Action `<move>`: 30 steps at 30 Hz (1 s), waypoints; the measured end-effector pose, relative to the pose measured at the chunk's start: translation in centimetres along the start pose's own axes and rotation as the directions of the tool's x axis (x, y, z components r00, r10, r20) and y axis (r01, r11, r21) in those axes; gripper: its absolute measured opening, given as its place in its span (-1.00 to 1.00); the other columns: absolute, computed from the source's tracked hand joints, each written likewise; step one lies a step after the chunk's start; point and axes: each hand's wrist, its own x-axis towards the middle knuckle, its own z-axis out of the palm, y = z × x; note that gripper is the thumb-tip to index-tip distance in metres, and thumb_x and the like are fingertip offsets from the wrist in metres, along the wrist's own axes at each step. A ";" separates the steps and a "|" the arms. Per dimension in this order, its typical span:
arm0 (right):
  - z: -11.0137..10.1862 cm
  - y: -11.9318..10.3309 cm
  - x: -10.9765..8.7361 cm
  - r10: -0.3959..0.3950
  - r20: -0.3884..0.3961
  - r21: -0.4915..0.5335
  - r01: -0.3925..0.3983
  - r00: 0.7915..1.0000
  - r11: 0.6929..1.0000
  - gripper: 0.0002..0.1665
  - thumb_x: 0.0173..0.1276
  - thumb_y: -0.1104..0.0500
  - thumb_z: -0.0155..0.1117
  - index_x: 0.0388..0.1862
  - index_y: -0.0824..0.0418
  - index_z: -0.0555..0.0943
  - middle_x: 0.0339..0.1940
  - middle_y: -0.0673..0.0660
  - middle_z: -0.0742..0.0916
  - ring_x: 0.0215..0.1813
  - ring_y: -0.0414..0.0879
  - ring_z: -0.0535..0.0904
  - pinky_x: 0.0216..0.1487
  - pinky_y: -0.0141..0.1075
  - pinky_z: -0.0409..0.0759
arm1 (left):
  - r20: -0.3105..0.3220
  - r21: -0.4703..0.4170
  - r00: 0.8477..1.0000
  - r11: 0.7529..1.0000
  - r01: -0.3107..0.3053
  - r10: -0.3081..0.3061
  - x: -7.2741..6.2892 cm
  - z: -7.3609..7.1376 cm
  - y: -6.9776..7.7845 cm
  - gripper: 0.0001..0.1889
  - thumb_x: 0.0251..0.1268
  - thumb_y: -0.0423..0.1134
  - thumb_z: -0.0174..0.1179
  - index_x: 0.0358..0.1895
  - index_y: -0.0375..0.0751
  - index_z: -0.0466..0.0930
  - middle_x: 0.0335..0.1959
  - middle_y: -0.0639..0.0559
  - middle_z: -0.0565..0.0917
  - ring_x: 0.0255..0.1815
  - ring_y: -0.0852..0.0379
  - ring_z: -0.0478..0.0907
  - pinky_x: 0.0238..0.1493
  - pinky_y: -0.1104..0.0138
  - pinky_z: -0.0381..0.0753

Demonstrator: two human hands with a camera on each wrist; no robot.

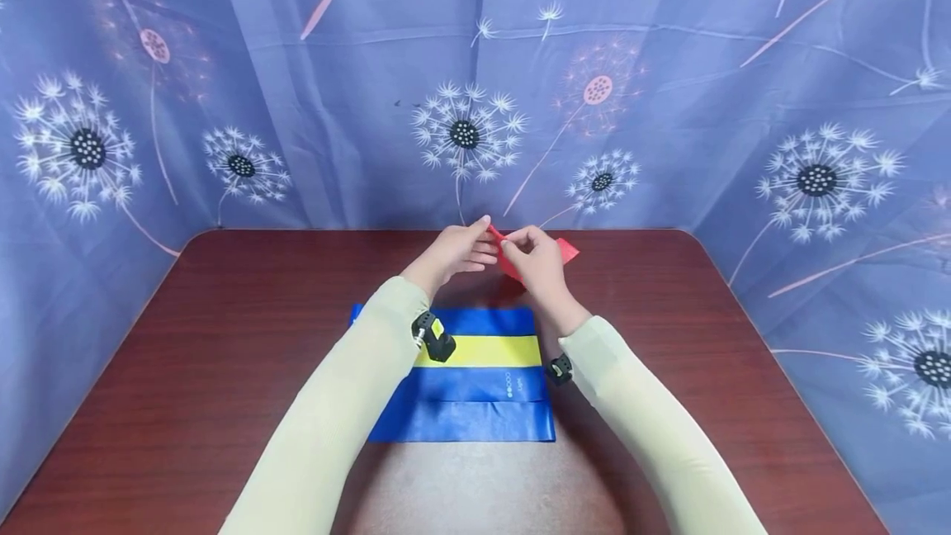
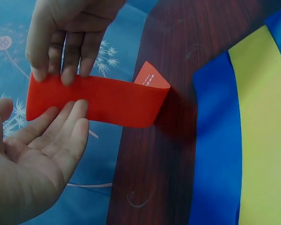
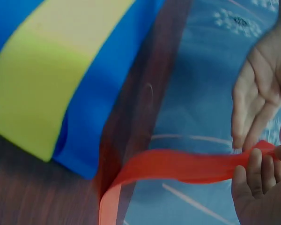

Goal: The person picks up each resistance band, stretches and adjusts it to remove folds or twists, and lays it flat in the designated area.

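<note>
Above the far edge of the table, my right hand (image 1: 538,267) pinches a red resistance band (image 2: 107,101) between thumb and fingers near one end. The band stretches out as a flat strip, and its other end bends round, showing small white print. My left hand (image 2: 42,164) lies at that same end, its fingers nearly straight and touching the band's edge, its thumb apart. A wide blue band (image 1: 483,423) lies flat on the table nearer the body, with a yellow band (image 1: 498,351) across it. "Light" and a row of dots are printed on the blue.
The reddish-brown wooden table (image 1: 223,370) runs back to a blue curtain (image 1: 357,106) with dandelion patterns, which also hangs at both sides. Each wrist wears a small black camera (image 1: 438,341). The left sleeve (image 1: 334,403) covers part of the blue band.
</note>
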 end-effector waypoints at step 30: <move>-2.8 5.0 1.2 0.118 0.308 -0.379 0.008 0.944 0.925 -0.68 0.52 0.18 0.19 0.10 0.37 0.59 0.02 0.36 0.72 -0.06 0.14 0.63 -0.05 -0.11 0.64 | -0.142 0.322 0.990 0.946 0.042 0.005 -1.1 -8.0 -3.1 -0.56 0.52 -0.39 -0.03 0.39 -0.36 0.49 0.25 -0.44 0.59 -0.04 -0.14 0.72 0.09 0.11 0.76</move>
